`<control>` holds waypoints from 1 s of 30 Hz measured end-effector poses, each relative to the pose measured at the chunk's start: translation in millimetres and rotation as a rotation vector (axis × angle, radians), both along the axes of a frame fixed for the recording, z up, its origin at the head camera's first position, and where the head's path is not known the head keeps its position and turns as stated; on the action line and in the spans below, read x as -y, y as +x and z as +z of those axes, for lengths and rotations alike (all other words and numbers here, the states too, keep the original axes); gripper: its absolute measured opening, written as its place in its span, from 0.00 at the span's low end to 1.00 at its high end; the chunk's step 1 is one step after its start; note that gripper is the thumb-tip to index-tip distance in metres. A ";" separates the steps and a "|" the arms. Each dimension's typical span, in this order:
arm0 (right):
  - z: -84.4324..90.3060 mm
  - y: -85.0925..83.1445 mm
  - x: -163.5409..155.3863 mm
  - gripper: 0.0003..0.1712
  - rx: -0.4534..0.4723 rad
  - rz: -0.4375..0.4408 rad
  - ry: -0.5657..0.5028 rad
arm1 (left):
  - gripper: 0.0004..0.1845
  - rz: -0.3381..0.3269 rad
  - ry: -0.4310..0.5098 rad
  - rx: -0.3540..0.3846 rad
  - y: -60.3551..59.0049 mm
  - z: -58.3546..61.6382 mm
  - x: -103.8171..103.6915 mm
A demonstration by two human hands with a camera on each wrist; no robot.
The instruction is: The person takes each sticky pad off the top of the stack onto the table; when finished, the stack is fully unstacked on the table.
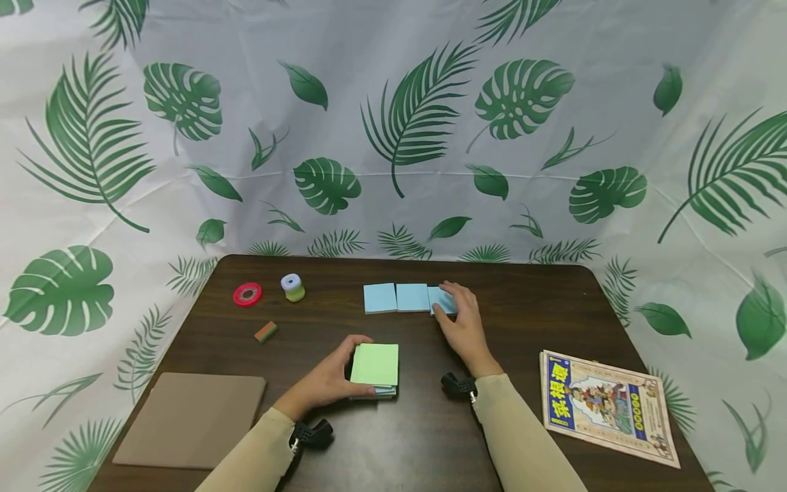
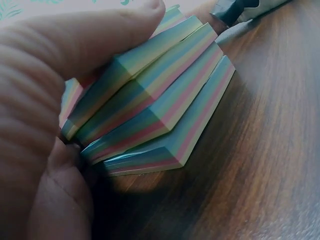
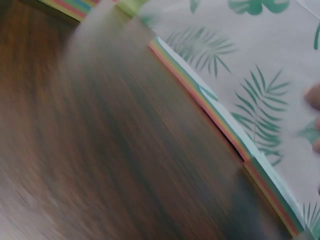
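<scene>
My left hand (image 1: 355, 366) grips a thick stack of sticky notes (image 1: 375, 365) with a green top sheet, near the table's front middle. In the left wrist view the stack (image 2: 160, 107) shows as several fanned blocks with striped multicoloured edges, with my thumb over the top and the fingers (image 2: 55, 195) below. My right hand (image 1: 453, 306) lies on the rightmost of three blue note pads (image 1: 439, 299) set in a row; its fingers rest across the pad's top. The other two blue pads (image 1: 396, 298) lie bare to its left. The right wrist view is blurred and shows the pads' striped edges (image 3: 225, 125).
A red tape roll (image 1: 247, 294), a small purple and green object (image 1: 293, 287) and an eraser (image 1: 266, 332) lie at the left back. A brown board (image 1: 190, 418) sits at the front left and a colourful book (image 1: 609, 406) at the front right. A leaf-print cloth (image 1: 393, 137) walls the table (image 1: 529, 321).
</scene>
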State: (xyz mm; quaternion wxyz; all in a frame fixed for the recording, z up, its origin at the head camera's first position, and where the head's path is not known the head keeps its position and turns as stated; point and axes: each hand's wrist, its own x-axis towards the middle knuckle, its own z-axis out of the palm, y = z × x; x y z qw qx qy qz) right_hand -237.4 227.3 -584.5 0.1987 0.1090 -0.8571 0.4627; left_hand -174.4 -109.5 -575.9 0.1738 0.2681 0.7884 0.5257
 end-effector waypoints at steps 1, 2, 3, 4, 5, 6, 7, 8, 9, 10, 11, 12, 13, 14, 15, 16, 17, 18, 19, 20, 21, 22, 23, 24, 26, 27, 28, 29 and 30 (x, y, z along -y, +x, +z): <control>1.2 1.2 2.9 0.26 -0.026 0.047 -0.034 | 0.49 0.001 0.000 -0.002 0.1 0.0 0.0; 1.4 2.1 5.9 0.24 -0.037 0.096 -0.066 | 0.48 0.003 -0.002 -0.006 0.4 0.3 -0.2; 1.7 3.3 9.0 0.23 -0.040 0.149 -0.098 | 0.48 0.003 -0.001 -0.011 0.5 0.5 -0.4; 2.4 5.0 11.9 0.22 -0.037 0.208 -0.139 | 0.47 0.003 0.000 -0.018 0.5 0.6 -0.7; 2.9 6.9 14.8 0.21 -0.018 0.264 -0.176 | 0.47 0.004 0.001 -0.020 0.7 1.0 -0.7; 2.8 8.5 17.5 0.20 0.006 0.313 -0.209 | 0.47 0.005 0.003 -0.022 0.9 1.4 -0.7; 2.5 10.2 19.9 0.20 0.037 0.358 -0.240 | 0.47 0.006 0.005 -0.024 1.0 1.8 -0.8; 2.2 11.7 21.9 0.20 0.074 0.396 -0.263 | 0.47 0.005 0.008 -0.025 1.2 2.1 -0.9; 2.7 13.9 24.0 0.20 0.109 0.433 -0.283 | 0.47 0.002 0.013 -0.027 0.9 1.8 -1.1; 3.0 15.8 25.9 0.21 0.151 0.466 -0.302 | 0.47 0.003 0.014 -0.026 1.1 2.1 -1.1; 3.4 17.5 27.9 0.21 0.198 0.496 -0.314 | 0.47 0.002 0.016 -0.024 1.2 2.1 -1.1; 3.8 19.4 29.9 0.21 0.243 0.532 -0.325 | 0.47 0.001 0.019 -0.026 1.1 2.0 -1.2; 4.5 21.1 32.0 0.22 0.286 0.566 -0.324 | 0.47 -0.001 0.022 -0.027 0.8 1.7 -1.4; 5.4 22.6 34.1 0.23 0.326 0.599 -0.312 | 0.48 -0.001 0.026 -0.023 0.8 1.5 -1.4; 6.3 23.9 36.3 0.25 0.357 0.633 -0.299 | 0.48 -0.004 0.032 -0.017 0.6 1.1 -1.4; 6.6 24.7 38.2 0.27 0.385 0.663 -0.281 | 0.48 -0.003 0.036 -0.009 0.7 1.0 -1.3; 7.3 25.4 40.1 0.28 0.402 0.689 -0.257 | 0.48 -0.002 0.039 -0.002 0.6 0.6 -1.3; 7.3 25.8 41.7 0.30 0.411 0.709 -0.224 | 0.48 -0.003 0.044 0.008 0.6 0.2 -1.3; 7.5 26.1 43.1 0.32 0.416 0.721 -0.187 | 0.48 -0.004 0.047 0.017 0.6 -0.2 -1.3; 7.4 26.4 44.4 0.34 0.417 0.729 -0.146 | 0.48 -0.003 0.049 0.027 0.9 -0.4 -1.2; 7.1 26.4 45.5 0.36 0.417 0.736 -0.113 | 0.47 -0.003 0.052 0.035 0.9 -0.7 -1.2; 6.7 26.6 46.4 0.38 0.423 0.740 -0.082 | 0.47 -0.003 0.054 0.042 1.0 -0.9 -1.3; 7.0 26.8 47.2 0.40 0.426 0.744 -0.057 | 0.47 -0.005 0.056 0.049 1.0 -1.1 -1.2; 6.9 27.1 48.0 0.41 0.432 0.744 -0.034 | 0.47 -0.005 0.059 0.053 1.0 -1.1 -1.2; 7.8 28.0 49.2 0.43 0.453 0.745 -0.007 | 0.47 -0.010 0.070 0.061 0.4 -1.2 -1.3; 8.6 28.4 49.8 0.43 0.466 0.745 -0.004 | 0.46 -0.012 0.075 0.064 0.2 -1.0 -1.3; 9.2 28.8 50.3 0.42 0.480 0.743 0.002 | 0.46 -0.014 0.078 0.068 0.1 -0.9 -1.2; 9.8 29.1 50.7 0.41 0.495 0.741 0.005 | 0.46 -0.015 0.082 0.067 -0.3 -0.9 -1.2; 10.1 29.2 50.9 0.39 0.508 0.737 0.008 | 0.45 -0.019 0.086 0.069 -0.5 -0.8 -1.2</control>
